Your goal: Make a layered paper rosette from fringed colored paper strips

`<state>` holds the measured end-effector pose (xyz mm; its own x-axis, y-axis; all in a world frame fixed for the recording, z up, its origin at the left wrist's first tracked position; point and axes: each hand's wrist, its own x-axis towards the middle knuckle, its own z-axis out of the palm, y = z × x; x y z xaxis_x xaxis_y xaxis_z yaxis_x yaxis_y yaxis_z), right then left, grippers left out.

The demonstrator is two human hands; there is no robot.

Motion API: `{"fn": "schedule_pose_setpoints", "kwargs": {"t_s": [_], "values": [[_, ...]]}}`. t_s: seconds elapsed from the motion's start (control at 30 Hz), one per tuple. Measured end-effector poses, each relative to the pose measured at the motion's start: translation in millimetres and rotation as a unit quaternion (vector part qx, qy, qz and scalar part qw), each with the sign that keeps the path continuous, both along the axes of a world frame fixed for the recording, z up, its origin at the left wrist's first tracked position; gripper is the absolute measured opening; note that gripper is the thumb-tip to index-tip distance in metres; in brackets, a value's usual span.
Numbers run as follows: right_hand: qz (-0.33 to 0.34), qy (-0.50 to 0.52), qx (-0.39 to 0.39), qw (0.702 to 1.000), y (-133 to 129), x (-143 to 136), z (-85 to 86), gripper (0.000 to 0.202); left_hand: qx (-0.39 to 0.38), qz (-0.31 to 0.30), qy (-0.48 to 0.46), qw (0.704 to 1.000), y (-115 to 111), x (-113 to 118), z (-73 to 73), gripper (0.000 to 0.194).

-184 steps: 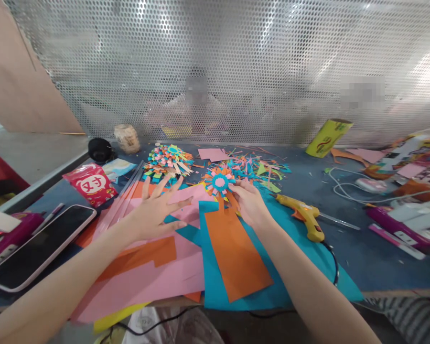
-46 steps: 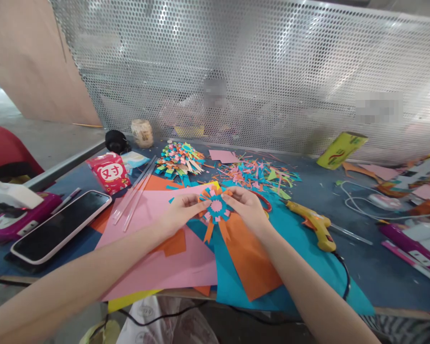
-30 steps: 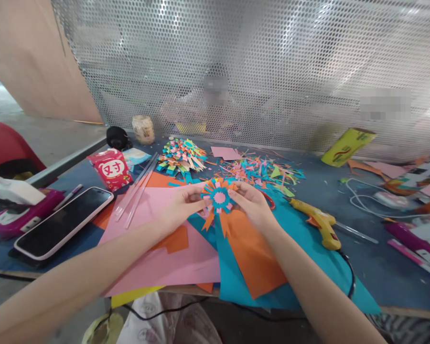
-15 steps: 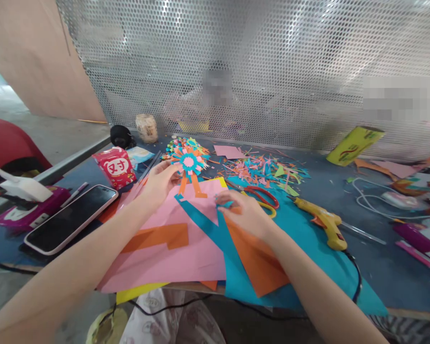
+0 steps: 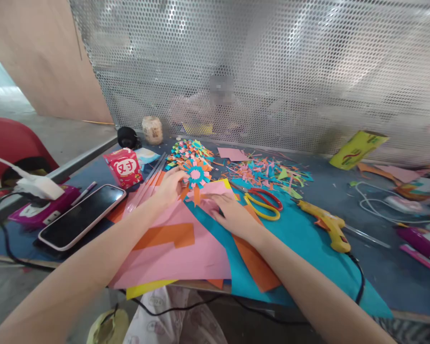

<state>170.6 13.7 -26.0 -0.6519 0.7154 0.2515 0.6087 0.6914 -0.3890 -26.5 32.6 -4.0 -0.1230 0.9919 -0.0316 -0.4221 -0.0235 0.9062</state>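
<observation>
A paper rosette (image 5: 196,175) with a pink centre, a blue ring and orange fringe stands just right of my left hand (image 5: 172,185). That hand's fingers are closed on its edge. Two orange paper tails hang below it. Close under the tails, my right hand (image 5: 230,211) reaches over the pink sheet (image 5: 186,265), thumb and fingers apart. Its fingertips are slightly blurred, and nothing shows plainly between them. An orange paper piece (image 5: 260,263) and a large blue sheet (image 5: 301,258) lie beneath the right forearm.
Red and yellow-handled scissors (image 5: 263,203) and a yellow glue gun (image 5: 326,224) lie right. Behind are paper scraps (image 5: 265,172) and a pile of fringed pieces (image 5: 188,153). Left are a phone (image 5: 82,217), a red packet (image 5: 123,167) and clear glue sticks (image 5: 146,186). A perforated metal panel (image 5: 272,71) stands behind.
My right hand has moved left, nearer the rosette's tails, and the small blue paper piece in its fingers no longer shows. The rosette sits slightly lower. The view has shifted slightly.
</observation>
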Motion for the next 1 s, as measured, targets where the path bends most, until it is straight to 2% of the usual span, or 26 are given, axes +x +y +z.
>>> {"fn": "schedule_pose_setpoints", "kwargs": {"t_s": [0.1,0.27,0.4,0.67,1.0], "values": [[-0.003,-0.002,-0.001,1.0,2,-3,-1.4,0.039,0.018,-0.011,0.001,1.0,-2,4,-0.5,0.018],[-0.05,0.074,-0.037,0.995,5,2,-7.3,0.037,0.018,-0.028,0.014,0.999,-2,5,-4.5,0.013],[-0.077,0.114,-0.043,0.99,11,0,-13.7,0.038,0.026,-0.01,0.021,0.999,-1,3,-8.3,0.014],[-0.069,0.18,-0.072,0.979,16,-6,-13.8,0.021,0.01,0.013,0.046,0.999,6,-2,-16.9,0.014],[-0.069,0.233,-0.088,0.966,16,-8,-14.1,0.021,-0.051,-0.044,0.032,0.997,-3,4,-1.9,0.014]]}}
